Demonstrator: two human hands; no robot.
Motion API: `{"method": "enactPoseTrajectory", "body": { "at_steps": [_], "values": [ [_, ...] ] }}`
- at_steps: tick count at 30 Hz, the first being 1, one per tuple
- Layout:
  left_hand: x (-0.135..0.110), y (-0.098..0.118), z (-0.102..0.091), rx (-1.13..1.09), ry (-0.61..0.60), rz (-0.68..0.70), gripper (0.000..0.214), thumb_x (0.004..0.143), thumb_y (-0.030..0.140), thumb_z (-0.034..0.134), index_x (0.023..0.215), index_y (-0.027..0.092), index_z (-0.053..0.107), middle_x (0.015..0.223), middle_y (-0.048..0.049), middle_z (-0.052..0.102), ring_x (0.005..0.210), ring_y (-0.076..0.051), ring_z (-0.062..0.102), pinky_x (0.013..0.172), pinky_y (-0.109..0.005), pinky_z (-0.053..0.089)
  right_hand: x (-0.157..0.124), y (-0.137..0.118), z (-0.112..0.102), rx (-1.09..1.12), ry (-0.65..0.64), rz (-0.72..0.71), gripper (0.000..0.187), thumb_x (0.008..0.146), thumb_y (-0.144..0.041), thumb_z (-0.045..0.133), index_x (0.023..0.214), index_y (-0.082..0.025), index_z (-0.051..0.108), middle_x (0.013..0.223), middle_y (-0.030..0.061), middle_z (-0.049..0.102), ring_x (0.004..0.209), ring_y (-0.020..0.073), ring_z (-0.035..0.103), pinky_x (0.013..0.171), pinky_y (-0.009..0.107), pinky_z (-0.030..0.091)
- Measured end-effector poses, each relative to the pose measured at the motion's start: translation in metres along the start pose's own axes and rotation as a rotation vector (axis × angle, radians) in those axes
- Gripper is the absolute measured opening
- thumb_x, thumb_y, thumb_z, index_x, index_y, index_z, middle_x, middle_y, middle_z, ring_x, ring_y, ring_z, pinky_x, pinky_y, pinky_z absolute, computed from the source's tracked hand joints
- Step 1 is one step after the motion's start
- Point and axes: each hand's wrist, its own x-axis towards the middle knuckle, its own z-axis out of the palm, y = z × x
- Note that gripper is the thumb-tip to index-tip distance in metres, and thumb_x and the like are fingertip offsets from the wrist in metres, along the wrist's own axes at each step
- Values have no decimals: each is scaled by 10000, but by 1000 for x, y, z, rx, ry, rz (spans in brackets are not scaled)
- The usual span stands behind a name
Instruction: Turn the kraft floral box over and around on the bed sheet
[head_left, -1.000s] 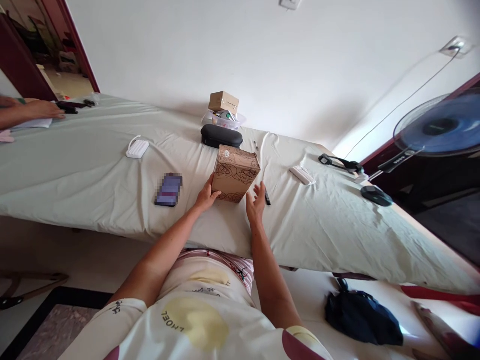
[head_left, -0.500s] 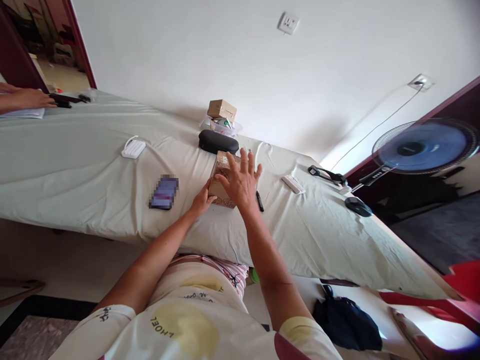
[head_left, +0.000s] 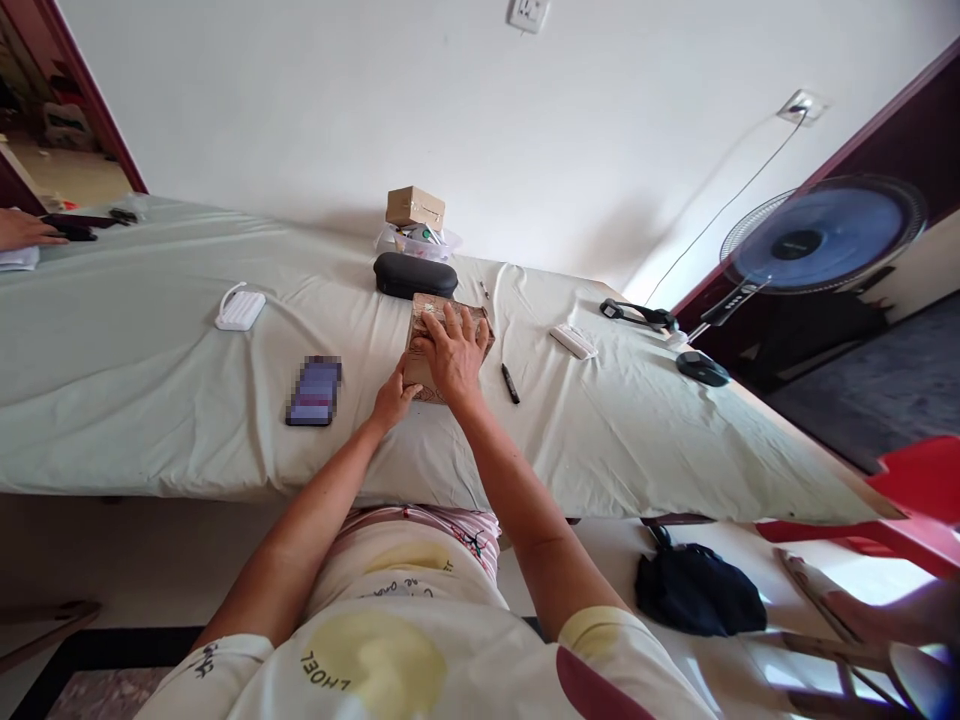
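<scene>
A brown cardboard box (head_left: pixel 421 371) with dark line drawings on it rests on the cloth-covered table in front of me. My left hand (head_left: pixel 394 398) grips its left side near the front corner, thumb on the front face. My right hand (head_left: pixel 454 356) lies on top with fingers spread flat, covering much of the upper surface. Just right of the box is a black marker pen (head_left: pixel 510 384). Directly behind it sits a black zip case (head_left: pixel 415 277).
Left are a phone (head_left: pixel 313 391) and a white power bank (head_left: pixel 241 309). A small carton (head_left: pixel 415 208) tops a plastic tub by the wall. Rightward lie a white device (head_left: pixel 574 341), a black mouse (head_left: pixel 702 368) and a fan (head_left: pixel 821 237). Another person's hand (head_left: pixel 26 230) shows far left.
My right hand has come down from above the box onto its top. My left hand keeps its grip. The camera view has shifted slightly.
</scene>
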Motion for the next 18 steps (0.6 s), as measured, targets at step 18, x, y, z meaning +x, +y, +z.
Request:
{"method": "enactPoseTrajectory", "body": {
  "at_steps": [18],
  "values": [
    [-1, -6, 0, 47, -9, 20, 720, 943, 434, 580, 1572, 187, 330, 1431, -179, 622, 1308, -353, 610, 1089, -482, 495, -41, -14, -74, 808, 81, -189, 401, 1072, -353, 367, 1306, -269, 682, 1263, 55, 710, 1283, 217, 614, 1099, 412, 512]
  ]
}}
